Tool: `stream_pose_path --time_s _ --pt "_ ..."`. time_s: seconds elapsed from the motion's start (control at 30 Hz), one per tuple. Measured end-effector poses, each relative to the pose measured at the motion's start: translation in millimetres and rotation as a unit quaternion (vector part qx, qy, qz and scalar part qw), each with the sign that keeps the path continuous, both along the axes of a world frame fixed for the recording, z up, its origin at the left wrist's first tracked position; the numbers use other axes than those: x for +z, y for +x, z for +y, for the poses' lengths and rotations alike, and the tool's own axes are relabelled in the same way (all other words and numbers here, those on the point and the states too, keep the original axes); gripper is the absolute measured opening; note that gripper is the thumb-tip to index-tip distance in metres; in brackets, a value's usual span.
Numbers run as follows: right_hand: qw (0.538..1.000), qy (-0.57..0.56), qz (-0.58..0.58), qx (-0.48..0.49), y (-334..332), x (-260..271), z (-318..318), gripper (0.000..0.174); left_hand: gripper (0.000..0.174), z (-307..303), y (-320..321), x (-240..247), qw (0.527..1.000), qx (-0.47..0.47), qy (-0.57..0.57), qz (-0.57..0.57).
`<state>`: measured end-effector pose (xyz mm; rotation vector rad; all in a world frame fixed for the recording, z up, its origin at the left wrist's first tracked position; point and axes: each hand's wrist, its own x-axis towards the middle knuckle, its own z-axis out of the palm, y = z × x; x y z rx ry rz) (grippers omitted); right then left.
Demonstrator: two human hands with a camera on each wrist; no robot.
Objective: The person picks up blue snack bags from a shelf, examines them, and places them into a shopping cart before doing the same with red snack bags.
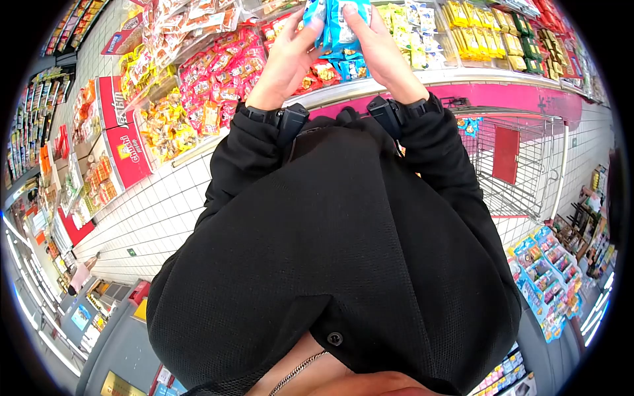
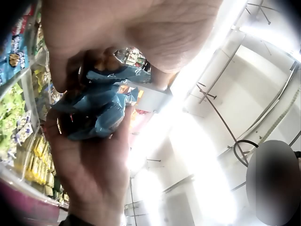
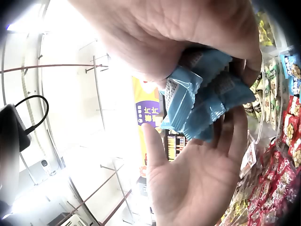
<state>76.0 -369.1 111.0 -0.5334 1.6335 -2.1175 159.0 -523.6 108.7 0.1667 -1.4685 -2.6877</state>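
Several small blue packets (image 1: 343,33) are held between the two hands at the top of the head view, over the candy bins. The left hand (image 1: 288,63) has its fingers round the packets' left side. On the other side the right hand (image 1: 386,56) grips them, its thumb across the front. In the left wrist view the blue wrappers (image 2: 101,110) lie between both palms. The right wrist view shows the packets (image 3: 202,94) bunched under the right hand (image 3: 188,28), with the left hand (image 3: 193,183) below, its thumb extended.
Bins of red packets (image 1: 224,69), yellow packets (image 1: 472,33) and orange-wrapped pieces (image 1: 165,125) line the shelf. A wire shopping cart (image 1: 528,165) stands at the right, near a display rack (image 1: 548,277). Another person (image 1: 80,276) is far off at the left.
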Motion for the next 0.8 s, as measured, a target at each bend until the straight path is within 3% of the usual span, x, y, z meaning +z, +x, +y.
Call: stream_pose_path --time_s 0.13,0.3,0.4,0.43,0.53,0.63,0.73,0.8 --pt "1.000 0.024 0.002 -0.010 10.0 9.0 0.5 0.046 0.041 -1.7 1.7 3.9 0.998 0.022 -0.037 -0.038" --pt "0.998 0.024 -0.037 -0.054 6.7 3.7 5.6 0.053 0.039 -14.7 2.2 -8.9 0.994 0.049 0.069 -0.072" --pt "0.994 0.079 -0.020 -0.071 6.1 9.9 7.7 0.058 0.037 -14.1 6.8 -0.5 0.992 0.023 0.113 -0.057" --pt "0.986 0.130 0.035 -0.095 7.4 11.8 7.3 0.059 0.037 -13.5 7.3 0.9 0.990 0.006 0.130 -0.049" --pt "0.949 0.229 0.177 -0.124 9.7 20.0 5.9 0.065 0.036 -9.4 8.2 -6.8 0.997 -0.013 0.079 -0.018" --pt "0.953 0.268 0.115 -0.079 15.8 40.2 3.7 0.062 0.041 -9.3 7.0 -10.9 1.000 0.005 0.004 -0.021" --pt "0.965 0.198 0.099 -0.138 8.3 19.6 5.8 0.054 0.042 -15.1 2.8 -8.2 0.998 0.035 0.056 -0.019" --pt "0.986 0.076 0.011 -0.151 8.3 20.9 11.3 0.050 0.041 -19.7 2.3 -8.8 0.996 0.035 0.079 -0.003"
